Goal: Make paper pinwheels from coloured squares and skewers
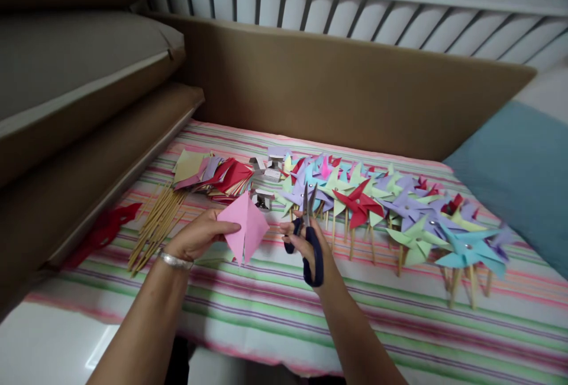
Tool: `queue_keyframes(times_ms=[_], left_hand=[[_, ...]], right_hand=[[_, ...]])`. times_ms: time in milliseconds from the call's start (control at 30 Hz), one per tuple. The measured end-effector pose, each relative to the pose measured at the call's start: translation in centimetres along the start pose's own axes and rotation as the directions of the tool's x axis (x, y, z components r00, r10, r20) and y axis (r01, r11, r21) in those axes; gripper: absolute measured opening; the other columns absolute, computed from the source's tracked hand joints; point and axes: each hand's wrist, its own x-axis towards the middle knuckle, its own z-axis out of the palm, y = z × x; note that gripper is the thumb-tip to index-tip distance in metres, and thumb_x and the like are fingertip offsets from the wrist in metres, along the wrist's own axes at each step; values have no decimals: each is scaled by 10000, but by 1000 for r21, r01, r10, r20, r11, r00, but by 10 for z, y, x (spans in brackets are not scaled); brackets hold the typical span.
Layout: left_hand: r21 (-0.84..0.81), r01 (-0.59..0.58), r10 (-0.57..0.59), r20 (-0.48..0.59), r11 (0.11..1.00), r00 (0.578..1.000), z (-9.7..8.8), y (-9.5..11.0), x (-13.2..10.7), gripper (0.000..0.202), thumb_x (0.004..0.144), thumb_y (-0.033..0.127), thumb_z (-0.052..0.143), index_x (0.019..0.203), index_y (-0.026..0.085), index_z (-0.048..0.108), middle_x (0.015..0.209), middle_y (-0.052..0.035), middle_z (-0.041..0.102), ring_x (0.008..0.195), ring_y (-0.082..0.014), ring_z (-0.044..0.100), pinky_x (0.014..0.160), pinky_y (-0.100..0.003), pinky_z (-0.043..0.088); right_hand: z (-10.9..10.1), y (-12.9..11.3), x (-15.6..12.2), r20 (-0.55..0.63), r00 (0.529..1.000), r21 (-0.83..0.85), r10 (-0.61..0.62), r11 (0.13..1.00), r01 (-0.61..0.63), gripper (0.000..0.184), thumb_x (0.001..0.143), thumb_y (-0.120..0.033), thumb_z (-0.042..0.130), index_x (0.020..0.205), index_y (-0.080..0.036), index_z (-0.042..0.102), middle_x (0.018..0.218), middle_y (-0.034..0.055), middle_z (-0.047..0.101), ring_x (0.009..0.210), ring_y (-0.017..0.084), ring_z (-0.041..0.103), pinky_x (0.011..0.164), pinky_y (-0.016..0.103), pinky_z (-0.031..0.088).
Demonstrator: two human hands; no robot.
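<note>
My left hand [199, 236] pinches a folded pink paper square [245, 224] by its left corner and holds it up above the striped cloth [266, 296]. My right hand [306, 243] grips scissors [309, 231] with dark blue handles, blades pointing up and slightly apart, just right of the pink paper. A silver bracelet [175, 261] sits on my left wrist.
Finished paper pinwheels on wooden sticks [399, 213] lie in a long heap to the right. A stack of coloured paper squares [213, 175] and a bundle of wooden sticks [157, 225] lie at left, with red paper scraps [106, 228]. Brown cardboard stands behind; a blue cushion [519, 172] at right.
</note>
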Motion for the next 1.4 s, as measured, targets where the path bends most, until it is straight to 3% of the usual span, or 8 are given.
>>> queue_keyframes(times_ms=[200,433,533,633,767,1000,1167,1400], left_hand=[[116,52,-77,218,992,973,19,-6,5,139,617,231,702,695,116,713,649,-71,669,542,-148,551,553,-246,417],[69,109,-124,270,992,955,25,-9,7,182,640,241,703,767,110,694,649,-52,647,531,-118,548,502,-203,410],[-63,104,-83,277,993,957,25,-10,8,307,676,251,689,953,122,660,769,-78,662,596,-132,589,534,-216,464],[-229,85,-20,275,970,961,31,-13,12,323,721,259,655,1027,159,627,888,-99,661,719,-174,627,619,-291,521],[-411,28,28,129,911,991,50,-26,18,180,725,214,653,903,187,655,889,-54,667,784,-185,638,666,-345,545],[-517,-46,9,-74,855,997,87,-50,25,157,686,194,692,834,150,660,777,-35,685,635,-136,638,616,-260,538],[-546,-155,45,-210,823,977,85,-51,26,262,668,164,702,923,143,644,907,-64,686,732,-147,635,630,-252,538],[-659,-201,46,-246,724,968,90,-51,25,169,686,169,685,852,148,659,873,-39,694,719,-126,629,596,-209,517]], right_hand=[[5,-2,-3,80,992,15,94,995,-96,524,649,-249,694,1125,-221,475,825,2,589,754,160,566,689,283,437],[3,-6,-4,54,994,-120,99,988,-92,486,613,-197,669,1081,-211,537,846,-12,581,720,145,528,634,245,397],[1,-1,-1,-23,999,-67,22,997,-24,485,629,-212,660,1096,-215,528,919,4,604,781,165,548,685,266,410],[0,7,3,-187,980,1,-69,997,71,472,642,-227,658,1095,-215,525,999,26,603,870,190,557,756,300,420],[1,13,9,-303,944,58,-132,986,156,459,661,-237,651,1095,-214,503,1061,43,592,931,202,562,826,344,421],[10,18,7,-377,901,-72,-216,976,205,444,700,-230,620,1123,-208,488,1078,56,591,954,194,569,882,358,413],[15,22,7,-352,911,-44,-214,976,212,437,712,-216,613,1129,-219,483,1126,55,579,1004,191,563,912,348,405],[18,25,7,-351,906,-118,-236,971,207,449,706,-257,611,1129,-198,475,1121,81,583,996,212,569,890,377,421]])
